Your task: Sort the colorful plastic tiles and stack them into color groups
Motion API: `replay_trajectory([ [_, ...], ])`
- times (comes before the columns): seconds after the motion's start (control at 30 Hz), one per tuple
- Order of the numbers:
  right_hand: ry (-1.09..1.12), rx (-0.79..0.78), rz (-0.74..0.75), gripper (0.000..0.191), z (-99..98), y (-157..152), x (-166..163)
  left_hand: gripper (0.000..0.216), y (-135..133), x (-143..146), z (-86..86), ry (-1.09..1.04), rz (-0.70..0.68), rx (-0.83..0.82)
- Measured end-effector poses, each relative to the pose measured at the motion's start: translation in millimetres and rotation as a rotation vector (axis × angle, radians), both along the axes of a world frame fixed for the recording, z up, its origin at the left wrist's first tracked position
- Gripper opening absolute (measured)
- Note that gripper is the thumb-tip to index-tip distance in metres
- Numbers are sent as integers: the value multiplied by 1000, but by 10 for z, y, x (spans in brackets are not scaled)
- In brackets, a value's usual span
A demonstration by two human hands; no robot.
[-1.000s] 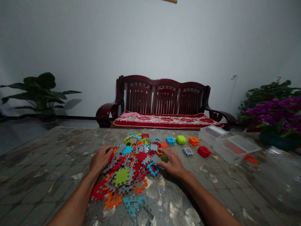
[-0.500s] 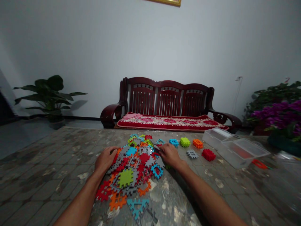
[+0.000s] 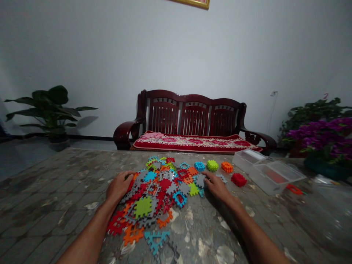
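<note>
A heap of flat toothed plastic building pieces in red, grey, orange, blue and green spreads over the table. My left hand lies at the heap's left edge, thumb and fingers apart, beside red and orange pieces. At the right edge is my right hand, its index finger stretched out beside a grey piece. A green piece lies flat just left of that hand. Nearer to me are a green square and a teal triangle.
Beyond my right hand stand blue, green, orange and red clusters. A clear plastic box with its lid open is farther right. A wooden bench stands behind the table.
My right hand has moved right, off the heap's middle. Red, orange, grey and green pieces now show spread on the heap's right side. My left hand stays at the left edge.
</note>
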State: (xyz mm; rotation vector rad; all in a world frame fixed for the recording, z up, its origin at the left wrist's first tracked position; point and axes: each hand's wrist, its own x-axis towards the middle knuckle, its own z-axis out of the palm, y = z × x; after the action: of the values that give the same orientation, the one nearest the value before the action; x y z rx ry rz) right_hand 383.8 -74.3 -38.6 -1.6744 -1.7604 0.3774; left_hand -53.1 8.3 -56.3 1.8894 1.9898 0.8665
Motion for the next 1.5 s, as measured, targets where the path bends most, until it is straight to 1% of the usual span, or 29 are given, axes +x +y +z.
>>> replay_trajectory([
  [0.07,-22,-1,-64,52,-59,-45,-46,44,-1,-3,6,-1,-5,8],
  [0.13,-32,-5,-118,56,-73,-80,-126,44,-3,-6,13,-1,-9,12],
  [0.2,-67,-8,-146,60,-48,-112,-212,43,-6,-7,20,-4,-11,16],
  [0.33,-215,-21,-161,67,38,-178,-353,42,-17,-3,32,-8,-6,26],
  [0.43,-296,-64,-158,64,74,-214,-424,42,-28,4,44,2,7,23],
  [0.57,-298,-55,-129,57,43,-227,-458,43,-36,10,62,11,9,10],
  [0.7,-214,53,-101,54,-6,-181,-359,44,-24,1,54,7,8,9],
  [0.77,-170,120,-150,52,16,-143,-232,42,-9,-8,38,-3,11,16],
  [0.83,-167,156,-252,50,71,-116,-61,41,5,-19,21,-15,17,23],
  [0.9,-204,149,-373,49,136,-112,126,42,15,-28,8,-23,17,22],
  [0.97,-259,102,-485,49,180,-134,290,43,21,-33,2,-26,6,19],
  [1.07,-339,5,-588,49,181,-186,434,45,23,-33,4,-21,-6,8],
  [1.17,-405,-59,-600,48,139,-217,456,44,19,-28,15,-8,3,6],
  [1.27,-431,-80,-590,50,109,-222,419,44,10,-22,25,0,15,17],
  [1.5,-470,-122,-563,64,112,-229,327,45,4,-17,33,-7,10,17],
])
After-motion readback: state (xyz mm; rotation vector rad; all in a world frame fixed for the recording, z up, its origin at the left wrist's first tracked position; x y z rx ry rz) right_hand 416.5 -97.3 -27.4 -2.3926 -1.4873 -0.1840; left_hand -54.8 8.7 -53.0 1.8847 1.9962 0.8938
